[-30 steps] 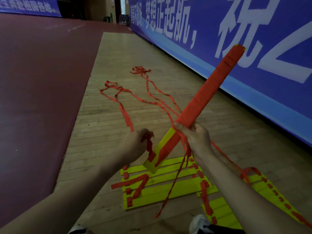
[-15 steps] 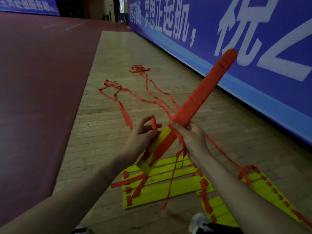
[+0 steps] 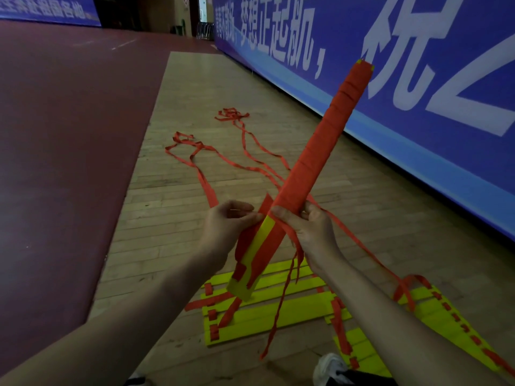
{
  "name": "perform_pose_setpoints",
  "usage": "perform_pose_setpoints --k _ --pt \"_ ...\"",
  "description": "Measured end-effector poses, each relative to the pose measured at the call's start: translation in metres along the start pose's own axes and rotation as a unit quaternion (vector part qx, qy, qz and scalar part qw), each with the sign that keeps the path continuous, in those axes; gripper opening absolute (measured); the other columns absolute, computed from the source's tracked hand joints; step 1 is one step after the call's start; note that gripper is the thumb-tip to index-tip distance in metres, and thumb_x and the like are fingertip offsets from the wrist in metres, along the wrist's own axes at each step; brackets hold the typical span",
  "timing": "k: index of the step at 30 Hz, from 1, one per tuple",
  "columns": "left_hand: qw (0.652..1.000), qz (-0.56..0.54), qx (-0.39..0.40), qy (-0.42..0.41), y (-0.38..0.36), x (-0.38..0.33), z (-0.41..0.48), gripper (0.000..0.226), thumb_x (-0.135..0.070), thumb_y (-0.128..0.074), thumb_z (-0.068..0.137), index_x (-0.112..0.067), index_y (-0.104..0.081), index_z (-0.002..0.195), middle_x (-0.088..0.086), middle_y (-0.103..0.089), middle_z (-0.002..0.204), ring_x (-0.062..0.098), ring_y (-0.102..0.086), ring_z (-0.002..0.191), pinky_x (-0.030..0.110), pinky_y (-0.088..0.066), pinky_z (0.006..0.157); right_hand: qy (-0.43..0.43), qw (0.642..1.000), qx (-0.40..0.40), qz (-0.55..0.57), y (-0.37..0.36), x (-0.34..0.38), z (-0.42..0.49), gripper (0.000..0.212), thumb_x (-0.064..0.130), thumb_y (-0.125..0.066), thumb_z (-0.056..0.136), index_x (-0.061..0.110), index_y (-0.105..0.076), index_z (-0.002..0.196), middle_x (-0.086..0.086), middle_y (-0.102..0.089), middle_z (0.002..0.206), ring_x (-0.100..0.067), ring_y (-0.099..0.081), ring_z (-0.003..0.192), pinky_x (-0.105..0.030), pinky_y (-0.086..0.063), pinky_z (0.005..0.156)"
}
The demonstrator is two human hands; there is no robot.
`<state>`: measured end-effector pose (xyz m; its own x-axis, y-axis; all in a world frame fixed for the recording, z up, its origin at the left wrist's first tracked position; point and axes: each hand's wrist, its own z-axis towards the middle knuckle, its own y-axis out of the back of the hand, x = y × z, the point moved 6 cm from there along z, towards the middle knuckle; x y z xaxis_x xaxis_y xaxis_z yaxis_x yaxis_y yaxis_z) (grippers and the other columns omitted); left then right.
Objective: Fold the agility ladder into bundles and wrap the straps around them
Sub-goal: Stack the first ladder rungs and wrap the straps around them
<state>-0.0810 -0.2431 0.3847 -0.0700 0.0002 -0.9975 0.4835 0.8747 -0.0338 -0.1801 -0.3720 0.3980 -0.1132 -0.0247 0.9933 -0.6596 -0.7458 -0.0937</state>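
Observation:
A long bundle of yellow rungs (image 3: 320, 151), mostly wound in red strap, slants from lower left up to the upper right. My right hand (image 3: 306, 227) grips it near its lower third. My left hand (image 3: 228, 224) pinches the loose red strap against the bundle's left side, just above the bare yellow end (image 3: 250, 263). Thin strap ends (image 3: 281, 307) dangle below my right hand. Two more stacks of yellow rungs (image 3: 264, 316) lie flat on the wooden floor under the bundle.
Long red straps (image 3: 200, 162) trail away over the wooden floor strip. A dark red court surface (image 3: 61, 135) lies to the left. A blue banner wall (image 3: 418, 65) runs along the right. My white shoe (image 3: 328, 366) shows at the bottom.
My left hand has come up from below the bundle with the strap to its left side, laying another turn. The bundle stands a little steeper.

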Motion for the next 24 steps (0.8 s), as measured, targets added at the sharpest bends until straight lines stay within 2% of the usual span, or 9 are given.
perform_pose_setpoints --k 2,4,7,10,11,13,16,19,24 --pt "1.000 0.002 0.008 0.005 -0.002 0.001 -0.001 0.015 0.000 -0.075 0.077 -0.008 -0.063 0.082 0.005 -0.063 0.070 0.007 -0.061 0.056 0.018 -0.049 0.051 -0.001 1.000 -0.001 0.022 0.000 0.003 -0.002 0.020 0.009 -0.075 0.079 0.008 -0.068 0.097 0.000 -0.070 0.071 -0.001 -0.059 0.047 -0.011 -0.042 0.045" --pt "0.999 0.030 0.012 -0.011 -0.005 0.000 -0.004 0.011 0.001 -0.070 0.082 -0.009 -0.064 0.081 0.004 -0.062 0.068 0.003 -0.057 0.049 0.015 -0.046 0.046 -0.004 0.999 -0.004 0.034 0.000 0.004 -0.003 0.022 0.007 -0.073 0.081 0.004 -0.065 0.101 0.008 -0.063 0.057 0.001 -0.052 0.038 -0.009 -0.037 0.040" --pt "0.998 0.051 0.031 -0.023 -0.013 -0.002 -0.008 0.010 -0.005 -0.063 0.090 -0.012 -0.069 0.086 0.004 -0.066 0.071 0.009 -0.057 0.057 0.018 -0.045 0.050 -0.008 0.999 -0.006 0.044 0.002 0.004 -0.002 0.020 0.007 -0.071 0.082 0.005 -0.064 0.101 0.012 -0.058 0.046 0.002 -0.049 0.035 -0.008 -0.035 0.038" --pt "0.996 -0.044 0.070 0.038 -0.020 -0.002 -0.011 0.014 -0.013 -0.057 0.094 -0.013 -0.071 0.093 0.006 -0.071 0.080 0.013 -0.064 0.065 0.021 -0.050 0.055 -0.014 0.999 -0.018 0.043 0.004 0.004 -0.001 0.015 0.008 -0.071 0.084 0.006 -0.064 0.097 0.012 -0.056 0.044 0.002 -0.048 0.035 -0.009 -0.035 0.037" --pt "0.993 -0.060 0.086 0.050 -0.021 -0.002 -0.011 0.012 -0.013 -0.060 0.092 -0.012 -0.070 0.098 0.006 -0.072 0.084 0.013 -0.066 0.067 0.021 -0.052 0.056 -0.014 0.999 -0.022 0.044 0.005 0.004 -0.001 0.014 0.009 -0.071 0.084 0.006 -0.065 0.096 0.012 -0.056 0.044 0.002 -0.048 0.035 -0.009 -0.035 0.038" --pt "0.986 -0.076 0.130 0.066 -0.024 -0.001 -0.012 0.029 -0.001 -0.068 0.082 -0.012 -0.067 0.109 0.005 -0.074 0.091 0.013 -0.068 0.070 0.022 -0.054 0.058 -0.011 0.998 -0.029 0.051 0.008 0.003 0.000 0.014 0.010 -0.071 0.083 0.007 -0.065 0.095 0.013 -0.057 0.045 0.002 -0.049 0.036 -0.010 -0.035 0.038" --pt "0.974 -0.110 0.184 0.072 -0.028 -0.003 -0.013 0.053 0.021 -0.061 0.075 -0.012 -0.061 0.116 0.002 -0.074 0.095 0.014 -0.069 0.071 0.026 -0.056 0.063 -0.002 0.998 -0.033 0.055 0.009 0.003 0.001 0.014 0.010 -0.072 0.083 0.008 -0.065 0.095 0.012 -0.059 0.049 0.002 -0.049 0.036 -0.010 -0.036 0.038" --pt "0.972 -0.124 0.188 0.059 -0.028 -0.004 -0.012 0.060 0.028 -0.056 0.072 -0.012 -0.059 0.117 0.001 -0.074 0.094 0.014 -0.069 0.070 0.028 -0.057 0.063 0.013 0.999 -0.031 0.041 0.009 0.004 0.002 0.013 0.010 -0.073 0.081 0.009 -0.066 0.092 0.011 -0.062 0.053 0.002 -0.051 0.040 -0.010 -0.037 0.041" --pt "0.970 -0.149 0.181 0.059 -0.030 -0.003 -0.012 0.060 0.028 -0.056 0.072 -0.009 -0.057 0.119 0.006 -0.075 0.093 0.017 -0.070 0.071 0.027 -0.058 0.061 0.029 0.999 -0.035 0.019 0.012 0.001 0.006 0.015 0.016 -0.077 0.079 0.014 -0.067 0.089 0.003 -0.072 0.074 -0.004 -0.064 0.061 -0.017 -0.048 0.058"
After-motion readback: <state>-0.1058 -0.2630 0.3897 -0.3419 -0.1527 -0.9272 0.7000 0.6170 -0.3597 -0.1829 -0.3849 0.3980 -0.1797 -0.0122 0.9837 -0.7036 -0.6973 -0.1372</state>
